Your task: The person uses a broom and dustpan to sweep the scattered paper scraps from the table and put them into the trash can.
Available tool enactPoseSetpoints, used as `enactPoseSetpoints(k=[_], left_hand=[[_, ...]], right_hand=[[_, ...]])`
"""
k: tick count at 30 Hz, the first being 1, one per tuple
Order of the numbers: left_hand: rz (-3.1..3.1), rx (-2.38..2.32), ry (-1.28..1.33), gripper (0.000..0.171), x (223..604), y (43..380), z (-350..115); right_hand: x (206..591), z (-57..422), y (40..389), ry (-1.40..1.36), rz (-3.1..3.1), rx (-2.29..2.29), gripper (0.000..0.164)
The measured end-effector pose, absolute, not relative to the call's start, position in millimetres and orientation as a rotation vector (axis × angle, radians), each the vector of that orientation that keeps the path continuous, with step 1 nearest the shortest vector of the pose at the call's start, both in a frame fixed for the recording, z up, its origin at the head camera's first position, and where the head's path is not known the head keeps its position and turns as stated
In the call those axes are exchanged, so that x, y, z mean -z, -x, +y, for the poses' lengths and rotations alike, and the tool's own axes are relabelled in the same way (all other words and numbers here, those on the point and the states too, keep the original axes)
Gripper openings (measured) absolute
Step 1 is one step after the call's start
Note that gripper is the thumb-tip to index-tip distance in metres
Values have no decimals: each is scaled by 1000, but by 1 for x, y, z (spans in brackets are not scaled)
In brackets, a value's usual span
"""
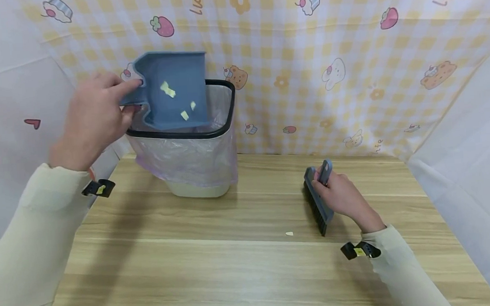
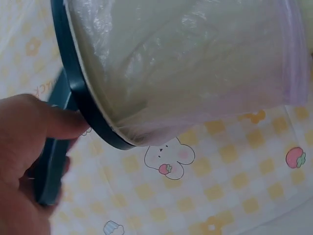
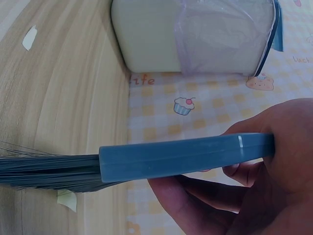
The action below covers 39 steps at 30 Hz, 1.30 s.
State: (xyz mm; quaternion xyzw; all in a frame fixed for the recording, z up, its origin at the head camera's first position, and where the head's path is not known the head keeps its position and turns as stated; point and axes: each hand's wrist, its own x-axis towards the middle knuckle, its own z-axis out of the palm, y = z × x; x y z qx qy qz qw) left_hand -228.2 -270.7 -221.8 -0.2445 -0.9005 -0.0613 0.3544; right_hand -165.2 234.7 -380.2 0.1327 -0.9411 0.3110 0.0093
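My left hand (image 1: 95, 113) grips the short handle of a blue dustpan (image 1: 172, 64) over the mouth of a lined trash bin (image 1: 188, 191). Pale paper scraps (image 1: 167, 89) lie on the pan's face, which shows toward the head camera. In the left wrist view, thumb and fingers are around the pan's handle (image 2: 51, 171), beside the bin's dark rim (image 2: 80, 90). On the right, my right hand (image 1: 346, 198) holds a blue hand brush (image 3: 186, 154) by its handle, its dark bristles (image 3: 54, 171) down at the wooden table.
One small paper scrap (image 1: 289, 233) lies on the wooden tabletop (image 1: 219, 276) left of the brush; another scrap (image 3: 67, 199) shows by the bristles in the right wrist view. Behind the bin hangs a yellow checked cloth (image 1: 280, 43), with white cloth (image 1: 477, 157) along the right side.
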Motion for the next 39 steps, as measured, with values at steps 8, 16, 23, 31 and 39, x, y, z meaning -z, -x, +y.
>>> enactPoseSetpoints(k=[8, 16, 23, 31, 39], left_hand=[[-2057, 91, 715, 35, 224, 231, -266], [-2031, 127, 695, 32, 226, 231, -263], [-2068, 125, 642, 41, 227, 228, -268], [-2117, 123, 613, 40, 228, 224, -271], [-2195, 174, 628, 44, 232, 215, -266]], right_hand=[[381, 234, 165, -434, -2931, -980, 10], [382, 234, 165, -425, -2935, -972, 10], [382, 235, 165, -423, -2930, -976, 9], [381, 236, 165, -456, -2921, -974, 10], [381, 236, 165, -455, -2925, -974, 9]])
